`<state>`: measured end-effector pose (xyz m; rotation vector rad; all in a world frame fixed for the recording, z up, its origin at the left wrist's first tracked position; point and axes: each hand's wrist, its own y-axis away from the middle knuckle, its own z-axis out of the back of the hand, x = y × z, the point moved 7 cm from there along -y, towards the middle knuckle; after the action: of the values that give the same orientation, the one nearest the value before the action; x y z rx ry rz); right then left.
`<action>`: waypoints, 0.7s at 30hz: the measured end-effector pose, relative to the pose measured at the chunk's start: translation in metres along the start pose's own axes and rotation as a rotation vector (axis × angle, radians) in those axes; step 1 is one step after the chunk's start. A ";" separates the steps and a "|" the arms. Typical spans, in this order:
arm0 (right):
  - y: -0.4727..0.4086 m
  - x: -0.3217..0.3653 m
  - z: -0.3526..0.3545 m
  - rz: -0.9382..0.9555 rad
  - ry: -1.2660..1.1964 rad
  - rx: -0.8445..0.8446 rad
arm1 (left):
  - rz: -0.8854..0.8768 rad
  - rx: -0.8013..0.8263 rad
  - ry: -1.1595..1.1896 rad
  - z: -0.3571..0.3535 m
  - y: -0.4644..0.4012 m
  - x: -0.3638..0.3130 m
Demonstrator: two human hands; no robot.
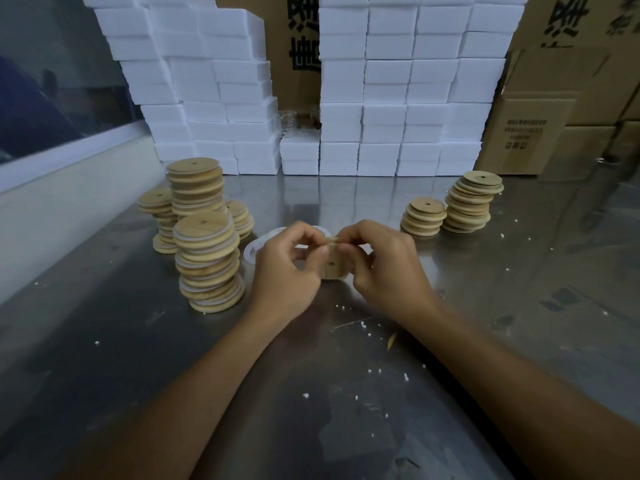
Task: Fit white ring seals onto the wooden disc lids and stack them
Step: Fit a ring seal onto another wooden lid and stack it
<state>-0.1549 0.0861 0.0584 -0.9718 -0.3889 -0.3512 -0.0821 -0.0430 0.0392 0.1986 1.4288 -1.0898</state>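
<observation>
Currently left hand (282,268) and right hand (384,261) both pinch one wooden lid (332,265) above the steel table (311,393), loose white rings (256,247) just behind; best to seat the seal evenly round the rim, thumbs opposed.

Dim, even indoor light; the steel table (346,393) carries soft pale glare at its far middle and vague reflections. White foam blocks (398,98) look brightest. Wide-angle bending curves the edges, and the near corners blur
</observation>
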 end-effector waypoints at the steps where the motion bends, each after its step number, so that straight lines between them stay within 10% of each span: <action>1: 0.000 0.002 -0.001 0.024 0.014 0.004 | -0.035 0.004 -0.029 -0.001 0.000 -0.002; 21: -0.001 -0.021 -0.005 -0.243 -0.232 -0.023 | -0.062 -0.069 0.018 0.009 -0.005 -0.001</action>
<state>-0.1727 0.0834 0.0465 -0.9933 -0.7192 -0.4651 -0.0794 -0.0518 0.0443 0.1152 1.4947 -1.0892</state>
